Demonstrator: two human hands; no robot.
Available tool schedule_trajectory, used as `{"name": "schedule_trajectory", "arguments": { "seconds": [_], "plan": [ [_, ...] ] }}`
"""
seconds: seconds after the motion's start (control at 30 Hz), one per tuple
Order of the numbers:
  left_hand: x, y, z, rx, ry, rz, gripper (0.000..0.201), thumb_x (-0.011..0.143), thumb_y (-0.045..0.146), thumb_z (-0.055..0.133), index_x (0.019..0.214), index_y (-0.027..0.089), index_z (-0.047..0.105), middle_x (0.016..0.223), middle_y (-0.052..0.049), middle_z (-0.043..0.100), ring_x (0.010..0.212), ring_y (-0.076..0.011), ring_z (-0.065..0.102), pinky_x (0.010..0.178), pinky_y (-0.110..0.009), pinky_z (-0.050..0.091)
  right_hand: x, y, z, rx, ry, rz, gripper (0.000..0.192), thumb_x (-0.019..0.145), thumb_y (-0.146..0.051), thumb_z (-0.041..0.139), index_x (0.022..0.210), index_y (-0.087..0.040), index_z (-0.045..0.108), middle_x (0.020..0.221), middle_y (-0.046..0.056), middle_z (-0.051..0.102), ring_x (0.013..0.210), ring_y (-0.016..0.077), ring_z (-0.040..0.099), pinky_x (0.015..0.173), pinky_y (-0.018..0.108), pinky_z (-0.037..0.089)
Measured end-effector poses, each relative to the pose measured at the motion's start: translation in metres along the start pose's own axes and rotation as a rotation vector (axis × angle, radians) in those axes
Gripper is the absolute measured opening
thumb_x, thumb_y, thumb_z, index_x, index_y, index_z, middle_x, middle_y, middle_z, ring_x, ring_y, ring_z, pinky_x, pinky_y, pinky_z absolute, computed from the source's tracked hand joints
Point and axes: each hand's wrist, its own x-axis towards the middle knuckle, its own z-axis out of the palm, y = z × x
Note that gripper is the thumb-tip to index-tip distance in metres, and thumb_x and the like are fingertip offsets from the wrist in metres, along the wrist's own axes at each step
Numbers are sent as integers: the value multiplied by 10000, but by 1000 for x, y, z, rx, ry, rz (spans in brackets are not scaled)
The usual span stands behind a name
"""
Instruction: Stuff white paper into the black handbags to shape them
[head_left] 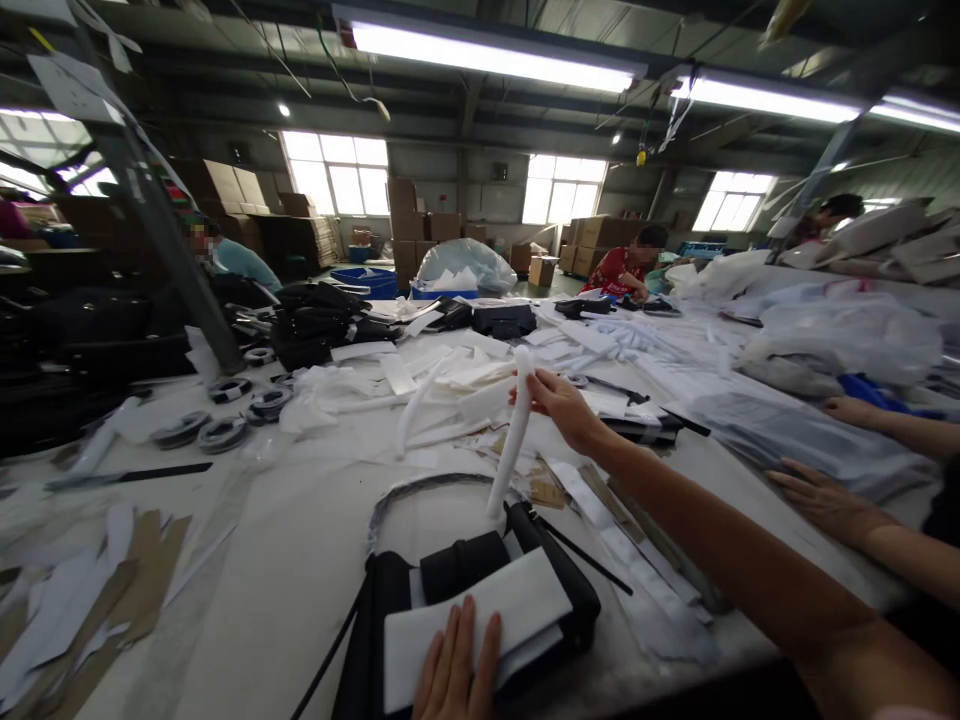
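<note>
A black bag [465, 590] lies open in front of me on the white table [300, 550], with a white sheet [480, 620] across its top. My left hand [454, 665] lies flat on that sheet, fingers together. My right hand [562, 405] is raised over the table and grips a long white rolled foam strip [511, 445] near its upper end. The strip hangs down, and its lower end reaches the bag's far edge. A grey strap [420, 490] curves behind the bag.
White strips and paper litter the middle of the table [450, 390]. Tape rolls [225, 420] and black bags [315, 320] lie at left, cardboard scraps [112, 590] near left. Another person's hands [825, 500] rest at right by plastic-wrapped stacks [787, 430]. Other people work at the far end.
</note>
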Motion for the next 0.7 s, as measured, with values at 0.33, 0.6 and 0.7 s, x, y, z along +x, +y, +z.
{"name": "schedule_trajectory", "arguments": {
  "seconds": [0.33, 0.6, 0.7],
  "plan": [
    [17, 0, -41, 26, -277, 84, 670, 874, 55, 466, 1517, 190, 336, 1524, -139, 438, 1385, -241, 451, 1074, -389, 478, -95, 31, 46, -263, -159, -136, 319, 935, -335, 541, 1207, -189, 620, 1041, 53, 738, 974, 208, 698, 899, 339, 546],
    [60, -21, -67, -204, -674, 140, 601, 855, 86, 504, 1446, 177, 448, 1441, -164, 535, 1284, -257, 561, 1055, -419, 476, -206, -43, -13, -725, -525, -467, 242, 991, -315, 529, 1202, -250, 629, 1060, 51, 737, 967, 185, 687, 870, 290, 519],
    [75, -30, -75, -275, -756, 153, 637, 842, 154, 588, 1458, 200, 433, 1437, -146, 545, 1235, -260, 597, 1039, -397, 485, -260, -24, -8, -821, -585, -522, 213, 1003, -264, 510, 1160, -229, 649, 1053, 53, 742, 932, 186, 683, 843, 314, 522]
  ]
}}
